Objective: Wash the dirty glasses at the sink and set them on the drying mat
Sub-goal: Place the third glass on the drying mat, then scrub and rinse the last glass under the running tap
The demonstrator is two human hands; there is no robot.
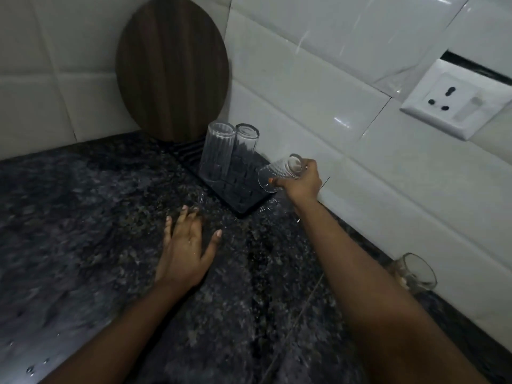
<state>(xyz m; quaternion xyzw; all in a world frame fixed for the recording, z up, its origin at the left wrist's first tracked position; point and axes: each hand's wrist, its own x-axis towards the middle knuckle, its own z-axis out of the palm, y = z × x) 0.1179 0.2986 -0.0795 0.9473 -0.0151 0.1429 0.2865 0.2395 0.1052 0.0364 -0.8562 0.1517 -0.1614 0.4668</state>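
While right hand (300, 180) grips tilted glass (279, 171) over drying mat (238, 187), left hand (184, 245) rests flat, fingers spread, on counter (83, 217).

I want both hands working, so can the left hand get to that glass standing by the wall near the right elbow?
Probably not easily. The left hand lies flat on the counter, and the right forearm stretches between it and the glass by the wall.

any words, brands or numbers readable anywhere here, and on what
None can be read.
Wall socket: plain white plate, no marking visible.
Glasses on the drying mat and the glass held by the right hand: clear, no print seen.
Round wooden board: bare grain only.
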